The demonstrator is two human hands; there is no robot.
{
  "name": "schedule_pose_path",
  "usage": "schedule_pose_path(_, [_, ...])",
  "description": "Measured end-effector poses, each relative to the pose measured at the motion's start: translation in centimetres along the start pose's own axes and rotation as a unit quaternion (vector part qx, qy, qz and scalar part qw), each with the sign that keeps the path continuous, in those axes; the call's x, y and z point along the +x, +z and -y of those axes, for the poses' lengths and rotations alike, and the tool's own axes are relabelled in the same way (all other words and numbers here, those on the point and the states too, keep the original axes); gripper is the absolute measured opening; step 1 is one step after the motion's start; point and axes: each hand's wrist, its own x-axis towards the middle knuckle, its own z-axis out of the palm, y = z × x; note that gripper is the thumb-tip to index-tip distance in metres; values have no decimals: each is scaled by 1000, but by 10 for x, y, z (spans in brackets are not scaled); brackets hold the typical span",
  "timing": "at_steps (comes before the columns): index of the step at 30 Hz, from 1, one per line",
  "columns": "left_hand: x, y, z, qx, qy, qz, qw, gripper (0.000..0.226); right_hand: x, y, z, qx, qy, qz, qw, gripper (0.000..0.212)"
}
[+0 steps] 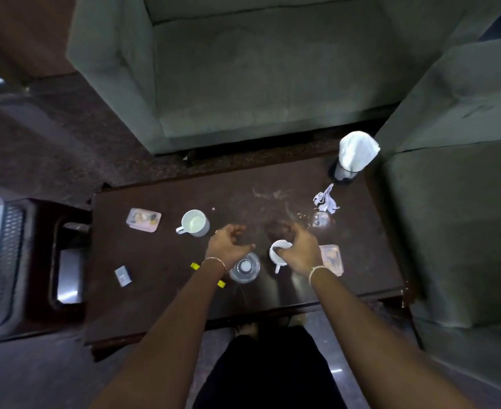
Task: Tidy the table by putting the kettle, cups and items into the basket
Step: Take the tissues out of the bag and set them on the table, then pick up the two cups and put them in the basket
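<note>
The right hand (298, 250) covers most of a small white cup (278, 255), so only part of its rim and its handle show; the fingers curl down over the cup's far side and appear to grip it, though how firmly cannot be told. A clear box (331, 258) lies half hidden behind that wrist. The left hand (228, 246) is held just above the dark table (160, 255), fingers loosely curled and apart, holding nothing, its heel near a clear lidded container (244, 270) whose contents are unclear. A yellow object (195, 266) is partly hidden under the left forearm. Farther left stand a white mug (194, 222), upright, and another clear box (143, 219). The dark basket (10, 255) is cut off at the left edge, beside the table.
</note>
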Motion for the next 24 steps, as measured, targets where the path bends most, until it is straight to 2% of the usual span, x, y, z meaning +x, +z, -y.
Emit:
schedule_pose_path(5, [-14, -10, 43, 143, 27, 64, 987, 95, -11, 42, -10, -86, -43, 104, 990, 70])
schedule_pose_path(8, [-12, -5, 59, 188, 54, 94, 976, 106, -8, 61, -17, -129, -78, 141, 978, 75])
schedule_pose_path(11, [-3, 1, 73, 211, 78, 125, 966, 106, -1, 78, -22, -167, -107, 156, 968, 79])
schedule_pose_path(14, [4, 9, 85, 238, 79, 126, 960, 101, 4, 91, -28, -169, -97, 170, 966, 86])
schedule_pose_path(20, [10, 17, 89, 242, 62, 108, 962, 77, 2, 100, -34, -122, -83, 134, 980, 70])
schedule_pose_path(24, [16, 11, 83, 228, 61, 112, 965, 71, 8, 98, -29, -127, -80, 136, 979, 67])
